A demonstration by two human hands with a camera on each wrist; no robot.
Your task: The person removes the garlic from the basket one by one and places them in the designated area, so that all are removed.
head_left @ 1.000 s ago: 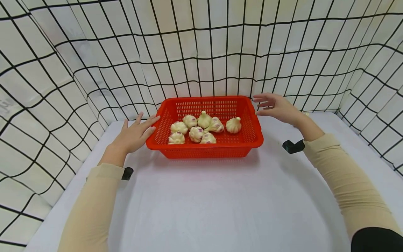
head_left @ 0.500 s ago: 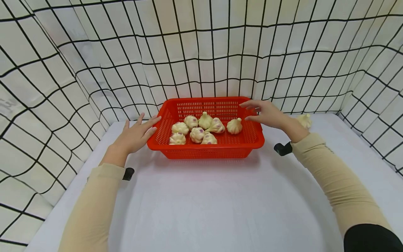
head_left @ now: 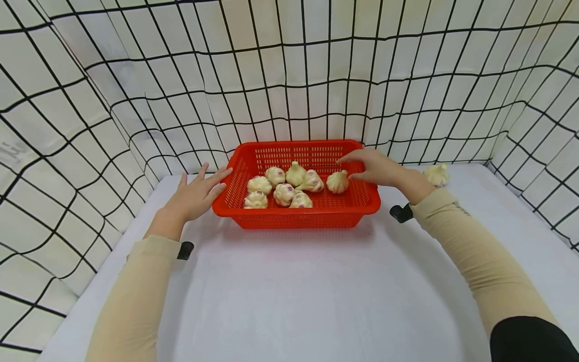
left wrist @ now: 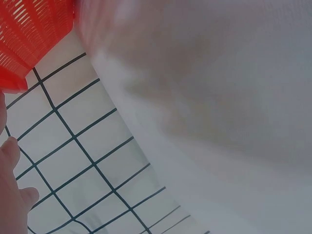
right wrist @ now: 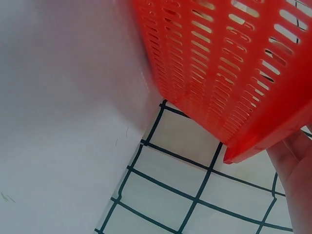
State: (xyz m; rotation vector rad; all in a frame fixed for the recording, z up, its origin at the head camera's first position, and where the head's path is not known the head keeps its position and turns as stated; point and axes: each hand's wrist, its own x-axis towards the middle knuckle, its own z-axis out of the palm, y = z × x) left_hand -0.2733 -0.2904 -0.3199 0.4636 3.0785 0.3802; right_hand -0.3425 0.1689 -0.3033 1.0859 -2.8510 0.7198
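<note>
A red plastic basket [head_left: 298, 211] stands near the net wall with several garlic bulbs [head_left: 295, 173] inside, mostly in its left and middle part. My left hand [head_left: 194, 196] is at the basket's left side, fingers spread and fairly straight, fingertips by the rim. Over the right rim reaches my right hand [head_left: 377, 167], its thumb and fingers parted beside a single garlic bulb [head_left: 337, 182]. The thumb lies close to that bulb's stem; whether it touches I cannot tell. In the right wrist view the basket wall [right wrist: 204, 73] hides the fingertips.
Another garlic bulb [head_left: 436, 175] lies on the white tabletop [head_left: 289, 291] to the right, behind my right wrist. A black grid net [head_left: 307, 85] over pale sheeting rises behind the basket and along both sides.
My right hand has moved left and slightly down, from outside the basket's right rim to over its inside. The bulb on the table has come into sight. The left hand stays put.
</note>
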